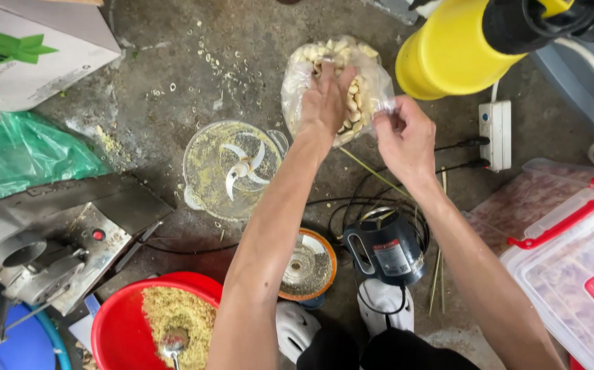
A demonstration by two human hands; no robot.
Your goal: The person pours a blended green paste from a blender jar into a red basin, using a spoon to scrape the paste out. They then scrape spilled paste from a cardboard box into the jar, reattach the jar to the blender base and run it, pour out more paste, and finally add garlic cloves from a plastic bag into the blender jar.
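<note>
From the head view I look straight down at a stained concrete floor (194, 62). My left hand (324, 103) is plunged into a clear plastic bag (372, 85) of peeled garlic cloves (334, 49), fingers curled among the cloves; whether it has closed on any I cannot tell. My right hand (403, 137) pinches the bag's right edge, holding its mouth open. The bag sits toward the far middle of the floor.

Just left of the bag stands a clear chopper bowl (232, 168) with a white blade inside, its walls smeared with pale bits. Nearer to me lie an orange-rimmed lid (308, 264) and a dark motor unit (386, 247) with its cord looped behind. At the near left edge sits a red basin (122, 329) holding minced garlic and a spoon (173, 342). A metal machine (70, 257) lies left of it, with a green bag (22, 154) beyond. A yellow sprayer (458, 44) hangs at the far right, above a white power strip (497, 133). Clear boxes with red latches (571, 267) fill the right edge.
</note>
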